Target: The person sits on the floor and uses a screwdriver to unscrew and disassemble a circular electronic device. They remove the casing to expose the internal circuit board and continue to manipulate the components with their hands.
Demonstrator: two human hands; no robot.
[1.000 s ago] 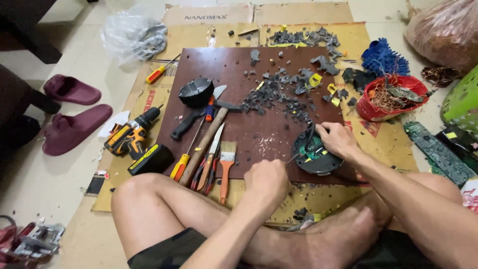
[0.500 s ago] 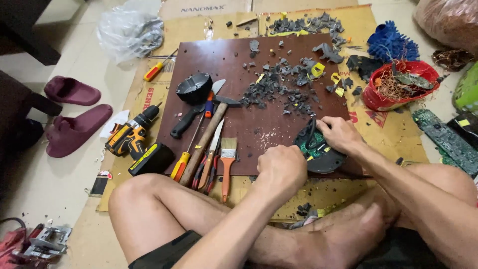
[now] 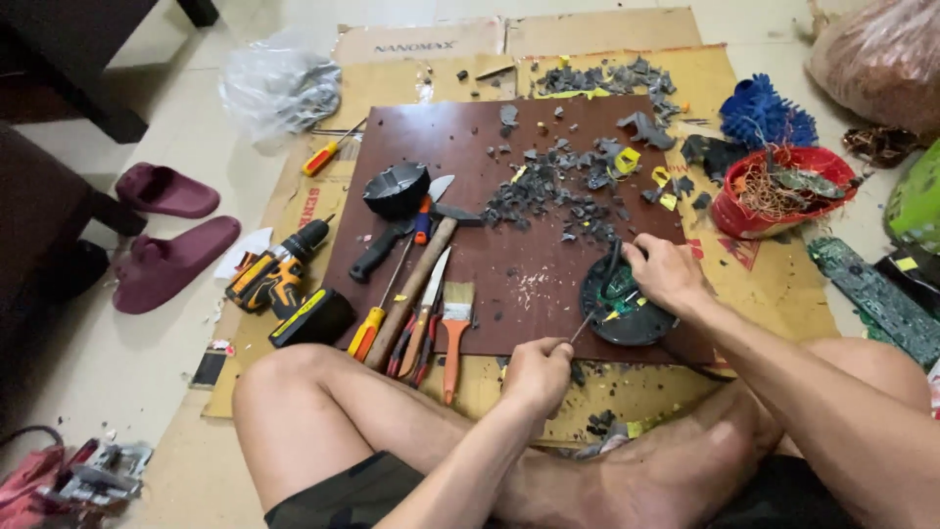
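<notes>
L hand fingers clenched on thin tool, R hand fingers gripping round black part – brown board

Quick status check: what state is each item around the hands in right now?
left hand: closed on a thin tool, tip at the round part
right hand: gripping the round black part, flat on the board
hammer: lying idle
paintbrush: lying idle
cordless drill: on its side
red bowl: upright, filled with wire scraps
</notes>
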